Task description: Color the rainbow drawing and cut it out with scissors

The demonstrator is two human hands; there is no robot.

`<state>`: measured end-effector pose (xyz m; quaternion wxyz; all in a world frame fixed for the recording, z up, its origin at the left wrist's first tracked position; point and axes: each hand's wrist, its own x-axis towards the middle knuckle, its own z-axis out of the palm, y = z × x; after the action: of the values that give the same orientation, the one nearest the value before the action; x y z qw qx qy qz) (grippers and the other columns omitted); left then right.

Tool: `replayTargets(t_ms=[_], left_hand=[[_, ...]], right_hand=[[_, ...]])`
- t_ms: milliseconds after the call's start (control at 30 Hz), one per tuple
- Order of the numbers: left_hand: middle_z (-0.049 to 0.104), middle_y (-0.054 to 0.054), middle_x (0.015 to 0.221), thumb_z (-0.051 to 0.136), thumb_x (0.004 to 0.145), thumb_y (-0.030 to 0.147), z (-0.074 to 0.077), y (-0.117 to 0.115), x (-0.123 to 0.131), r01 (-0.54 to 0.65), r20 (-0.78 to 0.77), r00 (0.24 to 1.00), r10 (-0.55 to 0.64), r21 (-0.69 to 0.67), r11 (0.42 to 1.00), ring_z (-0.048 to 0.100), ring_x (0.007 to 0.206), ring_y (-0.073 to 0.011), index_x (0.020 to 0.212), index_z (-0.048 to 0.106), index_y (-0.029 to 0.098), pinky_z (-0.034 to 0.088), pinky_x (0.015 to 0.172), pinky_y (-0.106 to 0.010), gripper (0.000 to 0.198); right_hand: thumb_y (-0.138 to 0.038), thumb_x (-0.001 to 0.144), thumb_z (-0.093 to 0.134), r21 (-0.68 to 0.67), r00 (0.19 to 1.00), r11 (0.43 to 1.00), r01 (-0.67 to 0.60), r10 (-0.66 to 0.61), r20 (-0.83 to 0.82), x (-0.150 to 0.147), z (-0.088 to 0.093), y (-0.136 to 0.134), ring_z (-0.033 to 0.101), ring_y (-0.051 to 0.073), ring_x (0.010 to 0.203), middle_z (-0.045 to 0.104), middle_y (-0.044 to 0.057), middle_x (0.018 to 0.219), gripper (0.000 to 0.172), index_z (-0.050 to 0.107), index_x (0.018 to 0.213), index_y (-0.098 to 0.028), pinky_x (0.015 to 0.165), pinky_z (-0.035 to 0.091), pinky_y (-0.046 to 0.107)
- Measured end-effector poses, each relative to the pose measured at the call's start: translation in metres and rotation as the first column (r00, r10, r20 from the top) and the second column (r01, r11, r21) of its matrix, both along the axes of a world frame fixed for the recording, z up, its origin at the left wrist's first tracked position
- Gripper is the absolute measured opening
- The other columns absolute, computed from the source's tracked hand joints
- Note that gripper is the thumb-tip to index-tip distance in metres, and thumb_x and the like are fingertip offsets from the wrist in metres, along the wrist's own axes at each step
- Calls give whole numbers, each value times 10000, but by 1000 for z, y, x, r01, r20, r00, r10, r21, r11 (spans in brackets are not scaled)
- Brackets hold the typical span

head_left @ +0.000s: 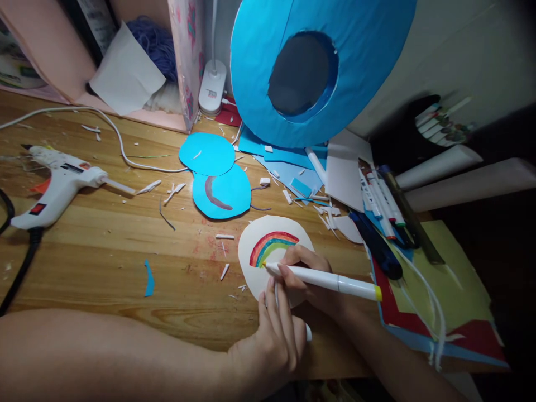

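My right hand (310, 273) grips a white marker (330, 279) with a yellow end. Its tip touches the lower left of a rainbow drawn on a round white paper cutout (251, 282). The rainbow (272, 245) shows red, orange, blue and green bands. Stretched fingers of my left hand (272, 335) rest on the cutout's lower edge, just below the marker. A small white rounded end (309, 333) pokes out beside the left palm; whether that hand holds it is hidden. Behind the cutout lie two blue paper rounds (224, 192), the nearer bearing a dark curved stroke.
At left lies a white glue gun (62, 184) with a black cord. A large blue ring (355, 72) stands at the back. Several markers (383, 198), a dark blue cutter (377, 245) and coloured sheets (444, 279) lie at right. White scraps litter the wooden table (188, 290).
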<state>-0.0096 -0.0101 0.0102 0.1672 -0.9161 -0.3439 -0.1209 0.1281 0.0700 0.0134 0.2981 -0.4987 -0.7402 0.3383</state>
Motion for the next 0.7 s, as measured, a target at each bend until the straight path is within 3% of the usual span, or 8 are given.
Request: replayTargets(t_ms=[467, 700], left_hand=[[687, -245, 1049, 455, 850, 268, -2, -1, 0, -1, -28, 1000, 1, -10, 1000, 677, 975, -330, 831, 615, 72, 561, 747, -379, 254], [671, -269, 1062, 492, 832, 316, -4, 1, 0, 10, -12, 1000, -10, 24, 1000, 677, 964, -346, 814, 617, 52, 573, 708, -356, 292]], right_hand=[[-177, 800, 555, 124, 1000, 992, 2, 0, -14, 3, -10, -4, 475, 129, 529, 498, -20, 583, 191, 439, 655, -224, 527, 396, 265], [-150, 804, 563, 260, 999, 965, 42, -45, 6, 5, -9, 0, 461, 108, 497, 478, -43, 578, 199, 430, 673, -219, 493, 384, 235]])
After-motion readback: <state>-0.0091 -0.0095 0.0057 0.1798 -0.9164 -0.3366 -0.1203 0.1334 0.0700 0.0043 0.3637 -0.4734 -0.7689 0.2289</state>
